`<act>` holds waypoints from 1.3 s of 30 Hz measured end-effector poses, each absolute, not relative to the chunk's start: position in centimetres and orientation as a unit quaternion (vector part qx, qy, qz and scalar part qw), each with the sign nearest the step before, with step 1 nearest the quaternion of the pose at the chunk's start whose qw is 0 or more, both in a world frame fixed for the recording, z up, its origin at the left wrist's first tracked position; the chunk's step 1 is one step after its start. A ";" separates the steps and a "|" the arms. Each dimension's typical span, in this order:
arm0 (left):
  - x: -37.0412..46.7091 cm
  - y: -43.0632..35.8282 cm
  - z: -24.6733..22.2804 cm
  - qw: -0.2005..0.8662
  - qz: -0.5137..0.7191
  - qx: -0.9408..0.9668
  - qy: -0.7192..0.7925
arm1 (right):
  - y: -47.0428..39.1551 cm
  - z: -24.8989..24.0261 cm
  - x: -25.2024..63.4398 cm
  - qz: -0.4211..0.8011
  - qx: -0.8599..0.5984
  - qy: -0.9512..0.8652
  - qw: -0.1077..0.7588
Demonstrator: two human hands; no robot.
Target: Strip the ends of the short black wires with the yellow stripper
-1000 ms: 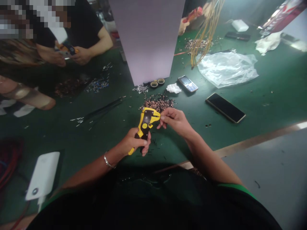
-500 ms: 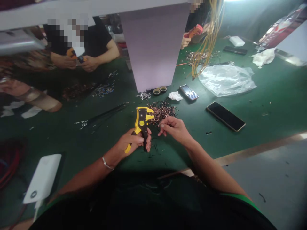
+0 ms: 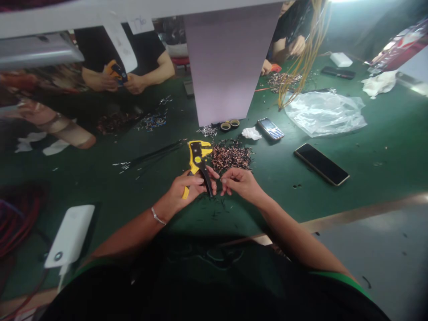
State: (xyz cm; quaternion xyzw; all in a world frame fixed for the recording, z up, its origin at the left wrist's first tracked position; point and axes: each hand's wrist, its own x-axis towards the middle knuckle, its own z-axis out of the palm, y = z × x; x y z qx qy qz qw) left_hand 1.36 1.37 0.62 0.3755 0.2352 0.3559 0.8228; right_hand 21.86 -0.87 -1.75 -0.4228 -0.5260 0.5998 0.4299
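A yellow and black wire stripper (image 3: 195, 156) is held in my left hand (image 3: 182, 189), its jaws pointing away from me and to the right. That hand's fingers lie loosely about the black handle. My right hand (image 3: 243, 185) is closed in a pinch close to the left fingertips. Whatever it pinches is too small to make out. Just beyond the hands lies a heap of short copper-ended wire pieces (image 3: 232, 156) with dark insulation. Small black scraps (image 3: 216, 214) are scattered on the green table (image 3: 267, 160) below the hands.
A keypad phone (image 3: 270, 129), a crumpled tissue (image 3: 251, 133) and tape rolls (image 3: 230, 125) lie beyond the heap. To the right are a smartphone (image 3: 321, 164) and a plastic bag (image 3: 326, 111). A white power bank (image 3: 69, 236) sits left. Across the table, a co-worker's hands (image 3: 135, 84) hold another tool.
My right hand has come nearer to my left fingertips. The stripper's black handle has swung outward from the yellow one. The view has shifted slightly; across the table, a co-worker's red tool is lower.
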 end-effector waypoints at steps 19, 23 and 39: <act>-1.1 2.7 -0.4 0.779 0.275 0.377 0.418 | -1.2 -2.3 21.1 0.643 -0.390 -0.462 0.469; -1.4 1.8 -0.6 0.764 0.276 0.392 0.432 | -1.1 -2.5 21.0 0.650 -0.387 -0.467 0.458; -1.1 -0.3 1.2 0.263 0.174 0.779 0.541 | -2.6 0.1 21.3 0.645 -0.386 -0.493 0.438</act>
